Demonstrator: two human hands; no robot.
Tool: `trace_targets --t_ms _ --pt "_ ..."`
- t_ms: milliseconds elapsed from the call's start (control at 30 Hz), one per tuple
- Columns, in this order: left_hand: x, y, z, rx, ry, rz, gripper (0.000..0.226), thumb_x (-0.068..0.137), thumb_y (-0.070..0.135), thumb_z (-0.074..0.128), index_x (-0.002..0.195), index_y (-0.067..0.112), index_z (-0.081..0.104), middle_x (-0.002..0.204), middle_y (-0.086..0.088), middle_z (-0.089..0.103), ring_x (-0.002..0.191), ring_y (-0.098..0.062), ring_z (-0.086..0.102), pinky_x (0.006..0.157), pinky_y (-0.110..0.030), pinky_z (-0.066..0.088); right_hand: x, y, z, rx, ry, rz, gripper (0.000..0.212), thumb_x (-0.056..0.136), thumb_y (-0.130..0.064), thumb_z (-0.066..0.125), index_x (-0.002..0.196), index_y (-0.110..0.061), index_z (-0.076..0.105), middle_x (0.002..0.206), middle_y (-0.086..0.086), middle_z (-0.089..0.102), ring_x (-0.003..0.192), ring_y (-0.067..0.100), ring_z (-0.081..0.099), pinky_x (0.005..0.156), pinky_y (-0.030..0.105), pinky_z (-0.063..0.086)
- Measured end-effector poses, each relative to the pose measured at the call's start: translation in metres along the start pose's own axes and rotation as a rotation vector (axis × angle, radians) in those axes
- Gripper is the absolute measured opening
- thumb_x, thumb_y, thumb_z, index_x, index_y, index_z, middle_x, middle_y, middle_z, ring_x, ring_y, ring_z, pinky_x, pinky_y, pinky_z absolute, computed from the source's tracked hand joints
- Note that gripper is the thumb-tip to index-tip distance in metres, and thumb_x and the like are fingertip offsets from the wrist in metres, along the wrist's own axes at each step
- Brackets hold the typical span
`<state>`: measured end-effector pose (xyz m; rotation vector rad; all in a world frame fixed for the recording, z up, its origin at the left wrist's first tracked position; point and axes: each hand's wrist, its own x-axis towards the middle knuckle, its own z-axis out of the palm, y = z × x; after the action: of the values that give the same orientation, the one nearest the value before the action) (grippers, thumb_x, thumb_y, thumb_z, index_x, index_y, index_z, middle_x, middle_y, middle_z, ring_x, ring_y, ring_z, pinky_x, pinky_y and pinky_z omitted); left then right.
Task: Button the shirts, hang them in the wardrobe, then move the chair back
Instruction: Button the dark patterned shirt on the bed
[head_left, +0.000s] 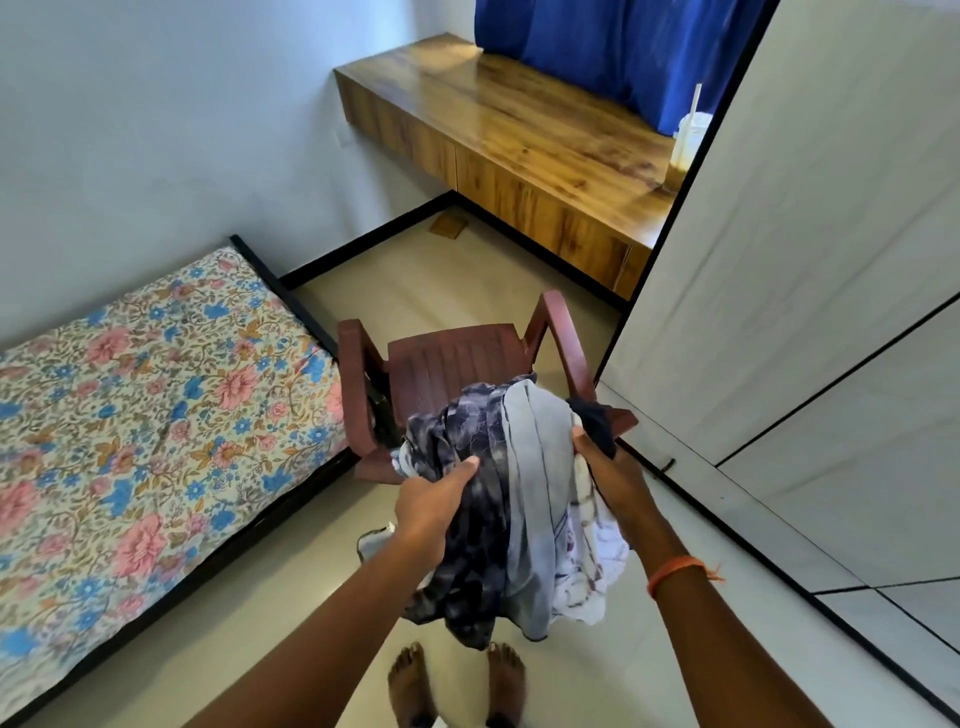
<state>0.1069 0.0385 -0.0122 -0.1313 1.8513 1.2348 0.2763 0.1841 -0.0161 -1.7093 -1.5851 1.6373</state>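
A bundle of shirts (519, 499) hangs between my hands over the back of a dark red plastic chair (447, 364): a dark blue patterned one, a pale grey one and a white checked one. My left hand (431, 506) grips the dark patterned shirt on the bundle's left side. On the right side, my right hand (608, 470) holds the bundle, with a dark piece of cloth above its fingers. The chair faces away from me, its seat bare. The white wardrobe (810, 270) stands at the right, its doors closed.
A bed with a floral sheet (140, 415) lies at the left, close beside the chair. A wooden desk (519, 135) runs along the far wall under a blue curtain, with a plastic cup and straw (685, 145) on it. My bare feet stand on the tiled floor.
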Motion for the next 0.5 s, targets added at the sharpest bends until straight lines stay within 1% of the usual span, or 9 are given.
trace_targets --t_ms 67,133,167,233,267,300,367,433,500 --pt "-0.007 0.004 -0.001 0.041 -0.025 0.041 0.073 0.042 0.058 0.087 0.100 0.016 0.071 0.095 -0.002 0.074 0.090 -0.025 0.070 0.088 -0.043 0.057 -0.006 0.002 0.015 0.083 -0.025 -0.053 0.039 0.086 -0.060 0.065 0.105 -0.026 0.066 0.111 0.010 0.072 0.101 0.026 0.067 0.099 0.051 0.051" --pt "-0.013 0.008 -0.004 0.120 -0.012 0.099 0.052 0.060 0.047 0.089 0.099 0.017 0.072 0.095 -0.001 0.073 0.090 -0.023 0.069 0.088 -0.042 0.057 -0.014 0.001 0.028 0.120 -0.053 -0.092 0.052 0.082 -0.061 0.070 0.122 -0.029 0.061 0.118 -0.001 0.070 0.107 0.019 0.064 0.102 0.049 0.049" --pt "-0.014 0.008 -0.007 0.172 0.003 0.143 0.042 0.066 0.043 0.087 0.095 0.017 0.072 0.093 -0.001 0.073 0.088 -0.022 0.069 0.086 -0.041 0.057 -0.017 0.001 0.032 0.121 -0.077 -0.101 0.061 0.076 -0.063 0.072 0.124 -0.029 0.061 0.117 -0.007 0.070 0.109 0.015 0.064 0.102 0.047 0.049" --pt "-0.019 0.013 -0.012 0.298 0.032 0.249 0.032 0.072 0.042 0.084 0.081 0.015 0.068 0.079 0.000 0.069 0.074 -0.018 0.065 0.072 -0.034 0.055 -0.024 -0.005 0.039 0.114 -0.133 -0.130 0.067 0.065 -0.066 0.075 0.119 -0.027 0.067 0.111 -0.012 0.073 0.107 0.013 0.066 0.101 0.044 0.051" --pt "-0.024 0.018 -0.015 0.349 0.045 0.293 0.038 0.072 0.044 0.083 0.075 0.011 0.065 0.072 -0.001 0.064 0.067 -0.019 0.061 0.064 -0.032 0.051 -0.027 -0.007 0.042 0.114 -0.158 -0.149 0.064 0.064 -0.064 0.076 0.116 -0.027 0.069 0.109 -0.011 0.074 0.106 0.013 0.068 0.100 0.044 0.052" --pt "-0.027 0.022 -0.018 0.394 0.061 0.338 0.046 0.070 0.049 0.083 0.073 0.007 0.063 0.069 -0.005 0.061 0.065 -0.022 0.059 0.064 -0.032 0.049 -0.032 -0.011 0.045 0.133 -0.179 -0.161 0.058 0.066 -0.059 0.078 0.113 -0.026 0.070 0.108 -0.010 0.075 0.105 0.013 0.069 0.099 0.045 0.052" --pt "-0.035 0.031 -0.031 0.447 0.109 0.380 0.061 0.059 0.067 0.080 0.072 0.011 0.061 0.077 -0.003 0.063 0.075 -0.024 0.060 0.077 -0.037 0.050 -0.040 -0.019 0.054 0.223 -0.210 -0.181 0.036 0.077 -0.039 0.079 0.109 -0.023 0.072 0.106 -0.006 0.076 0.103 0.016 0.070 0.099 0.047 0.053" --pt "-0.042 0.040 -0.051 0.384 0.044 0.388 0.069 0.051 0.078 0.077 0.082 0.017 0.069 0.091 0.004 0.069 0.087 -0.022 0.066 0.090 -0.043 0.052 -0.049 -0.026 0.068 0.308 -0.239 -0.185 0.028 0.082 -0.025 0.079 0.109 -0.021 0.072 0.105 -0.002 0.077 0.102 0.020 0.071 0.099 0.049 0.053" --pt "-0.053 0.044 -0.073 0.209 -0.045 0.369 0.051 0.069 0.057 0.081 0.099 0.016 0.074 0.099 0.005 0.074 0.093 -0.024 0.070 0.093 -0.048 0.054 -0.060 -0.035 0.086 0.354 -0.291 -0.203 0.028 0.085 -0.020 0.077 0.112 -0.021 0.071 0.107 0.000 0.076 0.102 0.022 0.071 0.098 0.050 0.053"
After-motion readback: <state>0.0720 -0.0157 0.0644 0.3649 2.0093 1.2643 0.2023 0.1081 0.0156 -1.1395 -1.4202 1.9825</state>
